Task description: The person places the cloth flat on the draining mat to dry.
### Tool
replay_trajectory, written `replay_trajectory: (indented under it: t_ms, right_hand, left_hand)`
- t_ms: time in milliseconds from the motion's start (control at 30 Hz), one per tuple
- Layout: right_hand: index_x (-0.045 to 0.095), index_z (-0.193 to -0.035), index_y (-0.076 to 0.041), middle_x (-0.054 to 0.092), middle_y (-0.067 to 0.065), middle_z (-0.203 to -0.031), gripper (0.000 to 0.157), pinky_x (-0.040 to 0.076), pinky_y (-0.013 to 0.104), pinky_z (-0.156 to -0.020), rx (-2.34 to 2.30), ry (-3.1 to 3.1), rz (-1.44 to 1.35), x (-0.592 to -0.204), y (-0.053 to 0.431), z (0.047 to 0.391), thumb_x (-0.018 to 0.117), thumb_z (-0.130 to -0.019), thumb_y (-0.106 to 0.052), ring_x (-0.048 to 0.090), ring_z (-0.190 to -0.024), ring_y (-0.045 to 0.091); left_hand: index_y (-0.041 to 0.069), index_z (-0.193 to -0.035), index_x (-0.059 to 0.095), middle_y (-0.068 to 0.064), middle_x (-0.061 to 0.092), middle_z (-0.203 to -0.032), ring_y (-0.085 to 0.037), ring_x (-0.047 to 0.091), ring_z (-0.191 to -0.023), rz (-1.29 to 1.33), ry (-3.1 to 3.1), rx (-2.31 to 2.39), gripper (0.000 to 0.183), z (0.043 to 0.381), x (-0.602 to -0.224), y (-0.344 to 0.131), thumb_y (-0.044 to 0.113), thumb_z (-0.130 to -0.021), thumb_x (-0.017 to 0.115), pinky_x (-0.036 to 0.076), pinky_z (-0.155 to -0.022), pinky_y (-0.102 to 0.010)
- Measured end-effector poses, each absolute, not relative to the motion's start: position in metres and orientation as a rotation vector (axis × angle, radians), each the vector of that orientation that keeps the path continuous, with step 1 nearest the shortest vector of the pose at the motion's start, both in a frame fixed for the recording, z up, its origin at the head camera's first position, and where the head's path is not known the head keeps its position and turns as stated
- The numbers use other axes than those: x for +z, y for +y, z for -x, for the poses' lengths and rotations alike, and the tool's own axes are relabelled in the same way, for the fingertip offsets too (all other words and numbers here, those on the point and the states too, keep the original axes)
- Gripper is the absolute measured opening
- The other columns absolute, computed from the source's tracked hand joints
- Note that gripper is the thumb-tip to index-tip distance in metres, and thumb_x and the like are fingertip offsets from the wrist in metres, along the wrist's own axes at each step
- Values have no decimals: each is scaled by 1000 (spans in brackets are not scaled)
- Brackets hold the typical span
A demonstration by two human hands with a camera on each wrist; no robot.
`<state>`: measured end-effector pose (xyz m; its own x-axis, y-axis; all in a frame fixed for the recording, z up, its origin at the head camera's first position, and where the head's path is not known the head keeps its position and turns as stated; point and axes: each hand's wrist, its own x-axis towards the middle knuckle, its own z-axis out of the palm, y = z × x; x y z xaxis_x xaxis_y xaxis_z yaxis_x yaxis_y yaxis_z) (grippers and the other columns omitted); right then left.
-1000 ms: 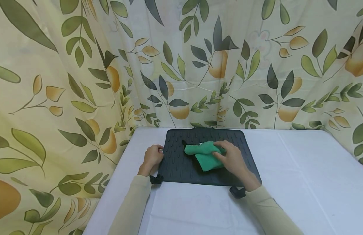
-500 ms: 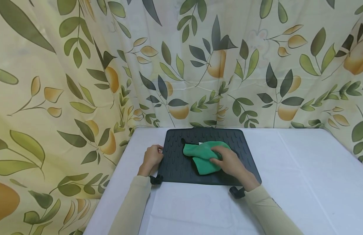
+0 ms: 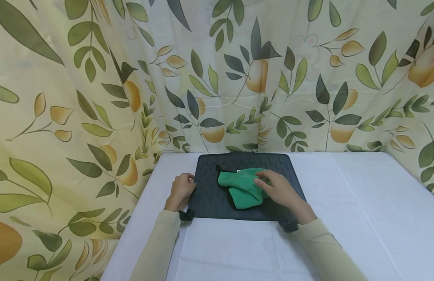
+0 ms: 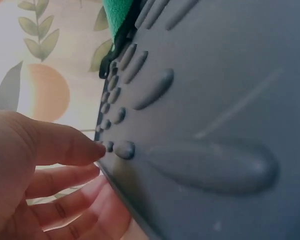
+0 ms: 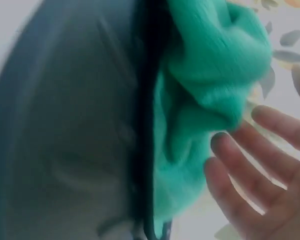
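Observation:
A crumpled green cloth (image 3: 243,187) with a dark edge lies on a dark grey ribbed mat (image 3: 210,199). At the mat's left edge is my left hand (image 3: 183,186). In the left wrist view, its thumb (image 4: 75,145) lies at the rim while the other fingers curl under the edge, gripping the mat. My right hand (image 3: 278,189) is over the right side of the cloth. Seen from the right wrist, its fingers (image 5: 255,160) are spread and loosely extended beside the green folds, not gripping them. Whether a fingertip still touches the cloth I cannot tell.
The mat rests on a table with a white cover (image 3: 343,203), close to its back edge. Behind and to the left hangs a curtain (image 3: 210,78) printed with leaves and fruit. A small black loop (image 3: 218,168) sticks out from the cloth's upper left corner.
The cloth's front flap has shifted slightly left and toward me. My right hand has let go of the cloth and drawn a little to the right. The left hand stays at the mat's edge.

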<state>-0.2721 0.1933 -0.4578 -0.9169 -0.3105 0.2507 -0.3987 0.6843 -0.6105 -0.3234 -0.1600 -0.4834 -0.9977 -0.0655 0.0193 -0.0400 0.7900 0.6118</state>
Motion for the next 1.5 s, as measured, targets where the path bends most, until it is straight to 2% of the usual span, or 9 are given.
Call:
replay_trajectory:
  t_ms: [133, 267, 567, 800, 967, 1200, 1300, 1400, 1500]
  right_hand:
    - [64, -129, -1, 69, 19, -120, 35, 55, 49, -85, 1021, -2705, -485, -453, 211, 276, 58, -105, -26, 67, -101, 33]
    - [65, -127, 0, 69, 23, -123, 31, 54, 54, -90, 1040, -2741, -358, -450, 231, 278, 59, -104, -21, 66, -108, 39]
    - [63, -127, 3, 66, 28, -126, 35, 50, 61, -95, 1001, -2903, -170, -454, 259, 282, 58, -104, -23, 60, -119, 48]
    - [60, -127, 9, 66, 32, -122, 41, 52, 60, -91, 968, -3037, -125, -458, 265, 281, 58, -102, -23, 61, -115, 50]
    - [61, -125, 12, 66, 31, -117, 42, 54, 57, -88, 974, -3096, -135, -461, 264, 281, 59, -101, -23, 63, -110, 47]
    - [67, -109, 10, 69, 25, -102, 34, 55, 47, -76, 959, -3110, -130, -467, 262, 283, 62, -99, -22, 65, -91, 35]
    - [68, -104, 8, 68, 20, -95, 31, 52, 41, -71, 962, -3113, -116, -468, 262, 284, 62, -99, -23, 62, -85, 29]
    - [67, -100, 5, 67, 16, -90, 28, 49, 37, -68, 966, -3112, -110, -469, 261, 284, 63, -98, -22, 60, -82, 26]
    - [67, -98, 4, 66, 14, -88, 25, 48, 34, -67, 974, -3102, -121, -469, 260, 285, 65, -98, -21, 59, -80, 24]
  left_hand:
    - [5, -113, 74, -8, 72, -95, -22, 64, -83, -61, -2901, -1022, 22, 323, -480, -156, 16, -95, 68, 54, -73, -37]
    - [7, -104, 75, -9, 72, -96, -22, 65, -86, -19, -2869, -1032, 15, 321, -476, -151, 18, -96, 69, 54, -75, -37]
    - [9, -99, 76, -4, 68, -84, -18, 58, -77, 52, -2853, -1120, 18, 316, -472, -131, 26, -98, 69, 44, -67, -29]
    - [11, -96, 77, -2, 69, -82, -17, 58, -74, 119, -2862, -1100, 23, 319, -476, -116, 33, -97, 69, 45, -67, -30]
    - [11, -98, 78, -3, 72, -85, -17, 62, -76, 154, -2892, -1043, 27, 323, -481, -105, 35, -98, 68, 49, -69, -32]
    - [10, -97, 78, -6, 76, -95, -21, 67, -82, 154, -2963, -982, 30, 325, -480, -93, 38, -98, 67, 53, -72, -37]
    - [13, -86, 77, -3, 74, -87, -19, 63, -75, 119, -2995, -941, 29, 327, -477, -89, 39, -96, 70, 49, -65, -34]
    - [12, -71, 71, 0, 64, -72, -17, 56, -65, 81, -3050, -884, 37, 331, -474, -84, 41, -94, 72, 42, -57, -31]
    - [12, -65, 65, 0, 56, -65, -18, 53, -62, 40, -3095, -838, 41, 335, -472, -80, 41, -93, 73, 39, -55, -32]
